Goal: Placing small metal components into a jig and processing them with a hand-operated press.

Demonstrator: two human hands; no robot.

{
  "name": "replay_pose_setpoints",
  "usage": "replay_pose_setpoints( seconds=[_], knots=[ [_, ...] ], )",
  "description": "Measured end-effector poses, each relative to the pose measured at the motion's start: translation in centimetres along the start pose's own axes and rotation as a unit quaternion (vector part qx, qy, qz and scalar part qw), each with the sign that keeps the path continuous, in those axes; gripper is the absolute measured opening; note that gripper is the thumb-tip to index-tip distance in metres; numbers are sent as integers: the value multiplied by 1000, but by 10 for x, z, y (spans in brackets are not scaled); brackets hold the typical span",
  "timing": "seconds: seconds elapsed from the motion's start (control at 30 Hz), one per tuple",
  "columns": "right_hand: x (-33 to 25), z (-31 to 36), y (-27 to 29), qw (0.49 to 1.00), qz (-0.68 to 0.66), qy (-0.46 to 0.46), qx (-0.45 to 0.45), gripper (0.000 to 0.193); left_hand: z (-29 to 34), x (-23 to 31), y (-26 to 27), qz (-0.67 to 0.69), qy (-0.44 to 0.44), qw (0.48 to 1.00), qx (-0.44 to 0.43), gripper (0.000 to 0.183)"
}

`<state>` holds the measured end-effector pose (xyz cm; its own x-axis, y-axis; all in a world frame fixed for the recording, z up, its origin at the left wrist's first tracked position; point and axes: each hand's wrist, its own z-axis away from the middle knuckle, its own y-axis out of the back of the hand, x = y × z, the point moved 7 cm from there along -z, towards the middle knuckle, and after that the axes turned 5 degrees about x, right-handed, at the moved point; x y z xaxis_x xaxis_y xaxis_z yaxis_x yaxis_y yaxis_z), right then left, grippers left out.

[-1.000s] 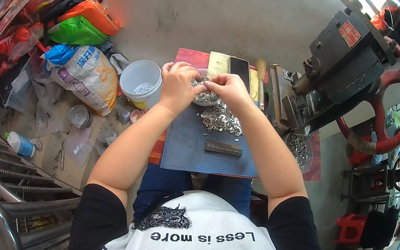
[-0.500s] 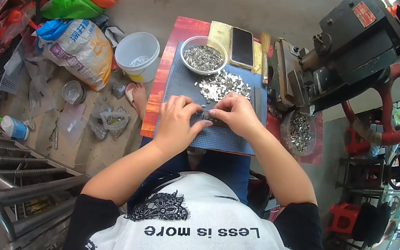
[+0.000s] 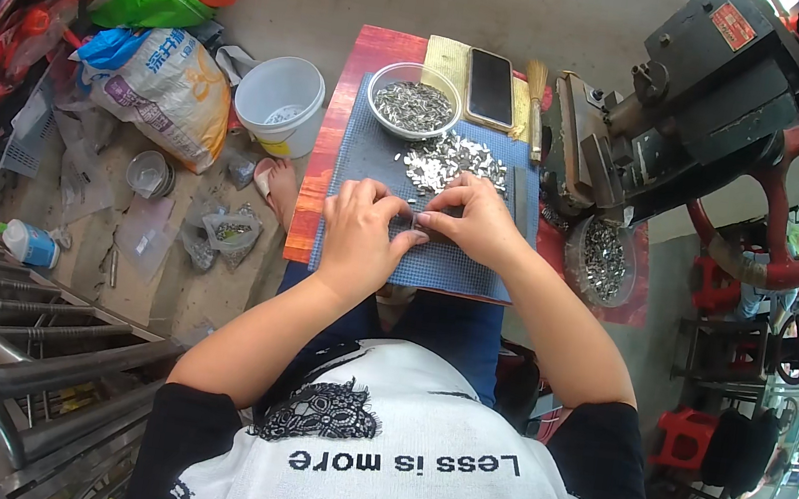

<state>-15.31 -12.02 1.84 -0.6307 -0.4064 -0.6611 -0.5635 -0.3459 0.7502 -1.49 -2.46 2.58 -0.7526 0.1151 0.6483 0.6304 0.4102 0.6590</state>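
Note:
Over a blue ribbed mat, my two hands meet, fingertips nearly touching. My left hand has its thumb and index finger bent toward each other around a tiny piece, too small to make out. From the other side my right hand pinches thumb and forefinger together at the same spot; what lies in its tips is hidden. Part of a dark flat block shows under my right fingers. Just beyond them spreads a pile of small shiny metal pieces. Behind it stands a clear round bowl full of similar, greyer pieces.
A phone lies on a yellow cloth, beside a brush. To the right stand a dark press with a red handwheel and a tub of metal pieces. A white bucket and sacks sit left.
My left thumb and index finger have drawn closer to my right fingertips, and the gap between the hands has narrowed. The whole view has shifted slightly.

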Motion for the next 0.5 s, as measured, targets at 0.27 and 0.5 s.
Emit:
replay_pose_setpoints(
  seconds=[0.27,0.5],
  knots=[
    [-3,7,16,999,26,25,-23,21,0,-3,-2,7,10,1000,0,26],
    [-4,5,17,999,17,23,-24,22,-1,-2,-2,11,13,1000,-2,25]
  ],
)
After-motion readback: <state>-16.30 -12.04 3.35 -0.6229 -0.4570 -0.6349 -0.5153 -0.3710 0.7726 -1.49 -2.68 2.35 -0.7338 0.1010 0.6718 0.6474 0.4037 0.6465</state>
